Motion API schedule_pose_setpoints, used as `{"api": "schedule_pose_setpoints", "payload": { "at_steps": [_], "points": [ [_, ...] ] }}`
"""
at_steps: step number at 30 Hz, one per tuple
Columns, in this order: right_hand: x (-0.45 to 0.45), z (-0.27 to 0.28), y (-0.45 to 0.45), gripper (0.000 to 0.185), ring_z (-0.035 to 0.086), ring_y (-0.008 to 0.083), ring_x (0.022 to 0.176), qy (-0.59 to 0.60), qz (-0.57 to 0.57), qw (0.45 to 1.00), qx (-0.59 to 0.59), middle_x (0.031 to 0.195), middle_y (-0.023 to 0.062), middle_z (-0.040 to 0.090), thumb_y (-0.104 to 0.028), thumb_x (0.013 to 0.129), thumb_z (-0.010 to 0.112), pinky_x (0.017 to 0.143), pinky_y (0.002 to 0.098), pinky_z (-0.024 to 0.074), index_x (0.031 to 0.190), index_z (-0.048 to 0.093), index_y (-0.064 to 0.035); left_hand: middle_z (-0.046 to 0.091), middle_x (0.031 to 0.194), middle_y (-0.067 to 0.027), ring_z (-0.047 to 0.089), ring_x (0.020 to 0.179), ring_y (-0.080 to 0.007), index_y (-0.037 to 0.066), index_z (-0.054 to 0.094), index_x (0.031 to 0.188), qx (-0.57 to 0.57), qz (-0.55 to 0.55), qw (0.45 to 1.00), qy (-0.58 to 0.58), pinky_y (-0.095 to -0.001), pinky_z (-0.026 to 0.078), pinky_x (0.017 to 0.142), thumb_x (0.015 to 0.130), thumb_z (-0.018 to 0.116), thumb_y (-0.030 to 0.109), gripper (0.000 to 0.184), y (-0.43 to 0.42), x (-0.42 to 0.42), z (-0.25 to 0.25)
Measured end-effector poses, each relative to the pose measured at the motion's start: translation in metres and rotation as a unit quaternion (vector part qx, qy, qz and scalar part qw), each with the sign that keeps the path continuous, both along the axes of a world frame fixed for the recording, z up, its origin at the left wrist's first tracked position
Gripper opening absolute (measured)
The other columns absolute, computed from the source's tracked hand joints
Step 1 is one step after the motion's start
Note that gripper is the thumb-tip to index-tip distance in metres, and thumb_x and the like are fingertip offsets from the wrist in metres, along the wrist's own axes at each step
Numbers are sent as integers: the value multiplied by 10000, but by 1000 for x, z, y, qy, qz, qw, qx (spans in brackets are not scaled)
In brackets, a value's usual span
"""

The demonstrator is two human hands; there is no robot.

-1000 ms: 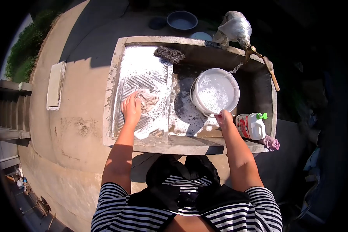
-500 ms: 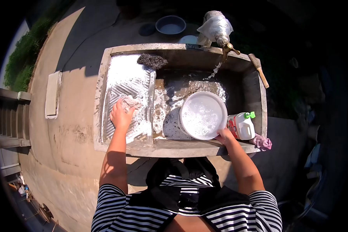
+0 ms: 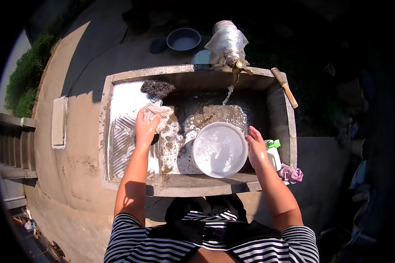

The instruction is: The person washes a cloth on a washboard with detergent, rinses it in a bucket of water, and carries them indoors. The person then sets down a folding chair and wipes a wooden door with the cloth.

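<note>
My left hand (image 3: pixel 145 129) is closed round a wet, pale cloth (image 3: pixel 161 115), raised over the ribbed washboard side (image 3: pixel 123 142) of a concrete sink. A round white basin (image 3: pixel 219 151) stands in the deeper part, with cloudy water and some suds in it. Just right of its rim is my right hand (image 3: pixel 257 147), fingers apart and holding nothing; whether it touches the rim I cannot tell. From the brass tap (image 3: pixel 238 68), water runs into the sink behind the basin. Partly behind my right hand stands a white jug with a green cap (image 3: pixel 274 153).
A dark scrubbing mesh (image 3: pixel 158 89) lies at the washboard's far end. On the sink's right rim rests a wooden-handled brush (image 3: pixel 284 87), with a pink cloth (image 3: pixel 290 173) at the near right corner. A grey basin (image 3: pixel 183 39) sits on the ground beyond.
My left hand has lifted the cloth off the washboard, away from me and to the right. My right hand has left the basin's near rim and moved up beside it. Fewer suds show in the basin.
</note>
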State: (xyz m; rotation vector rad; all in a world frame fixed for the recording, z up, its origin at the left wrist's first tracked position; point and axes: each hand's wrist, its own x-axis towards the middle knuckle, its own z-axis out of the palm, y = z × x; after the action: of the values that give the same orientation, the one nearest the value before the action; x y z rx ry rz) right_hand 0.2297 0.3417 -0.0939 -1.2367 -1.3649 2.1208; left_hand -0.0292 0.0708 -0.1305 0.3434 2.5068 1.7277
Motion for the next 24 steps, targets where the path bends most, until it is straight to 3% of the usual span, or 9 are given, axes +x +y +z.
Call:
{"api": "schedule_pose_setpoints", "payload": {
  "at_steps": [2, 6, 8, 11, 13, 14, 17, 21, 24],
  "points": [
    [-47, -17, 29, 537, 423, 190, 1139, 42, 145, 988, 42, 1381, 103, 322, -109, 844, 565, 967, 347, 348, 1336, 352, -69, 604, 1050, -147, 577, 959, -211, -5, 526, 1134, 53, -93, 992, -66, -319, 438, 841, 720, 720, 243, 520, 64, 8, 31],
    [-129, 6, 34, 506, 361, 186, 1204, 66, 138, 983, -104, 1332, 28, 396, -273, 886, 523, 942, 472, 301, 1352, 346, -184, 642, 908, -82, 596, 833, -148, 7, 591, 1033, -19, -162, 983, -82, -276, 465, 751, 759, 704, 237, 375, 168, 13, 28],
    [-144, 2, 39, 461, 364, 229, 1200, 94, 148, 972, -157, 1283, 15, 428, -347, 886, 513, 910, 597, 281, 1296, 377, -187, 643, 869, -156, 627, 815, -276, 23, 609, 940, -54, -180, 980, -60, -360, 471, 703, 740, 662, 353, 389, 205, 20, 28],
    [-141, -19, 52, 432, 446, 219, 1127, 67, 119, 979, -148, 1223, 23, 485, -392, 891, 500, 889, 546, 348, 1257, 398, -186, 639, 896, -153, 608, 836, -324, 55, 618, 947, 27, -227, 957, -178, -384, 466, 704, 784, 600, 385, 368, 253, 11, -31],
    [-133, -29, 65, 378, 544, 169, 951, 55, 67, 987, -135, 1071, 16, 565, -377, 910, 475, 794, 392, 436, 1215, 450, -155, 640, 922, -151, 601, 874, -338, 66, 631, 939, -39, -264, 949, -168, -393, 466, 740, 812, 530, 471, 436, 276, 12, -29],
    [-128, -33, 71, 378, 544, 169, 951, 55, 68, 987, -134, 1071, 16, 565, -377, 910, 475, 794, 392, 436, 1215, 450, -155, 640, 935, -148, 598, 896, -340, 72, 637, 932, -204, -257, 936, -125, -397, 466, 762, 826, 486, 516, 481, 279, 22, 15],
    [-115, -72, 98, 285, 454, 75, 661, 19, 64, 986, 155, 776, -16, 561, -271, 947, 430, 599, 236, 382, 937, 595, -40, 637, 955, -154, 588, 940, -338, 73, 642, 912, -163, -266, 946, -90, -385, 463, 797, 841, 413, 561, 544, 291, 20, 6],
    [-121, -77, 118, 309, 499, 85, 715, -23, 111, 945, 306, 788, 27, 593, -229, 952, 430, 662, 246, 416, 887, 607, 16, 635, 914, -159, 597, 879, -320, 72, 639, 899, -154, -286, 943, -72, -351, 460, 757, 875, 438, 457, 435, 290, 13, -10],
    [-144, -66, 108, 316, 525, 95, 739, -25, 64, 952, 297, 839, 36, 614, -234, 954, 427, 685, 253, 430, 938, 603, 28, 621, 840, -147, 580, 775, -271, 48, 626, 887, -87, -261, 959, -76, -340, 444, 690, 880, 479, 401, 382, 276, 9, -17]
  ]
}}
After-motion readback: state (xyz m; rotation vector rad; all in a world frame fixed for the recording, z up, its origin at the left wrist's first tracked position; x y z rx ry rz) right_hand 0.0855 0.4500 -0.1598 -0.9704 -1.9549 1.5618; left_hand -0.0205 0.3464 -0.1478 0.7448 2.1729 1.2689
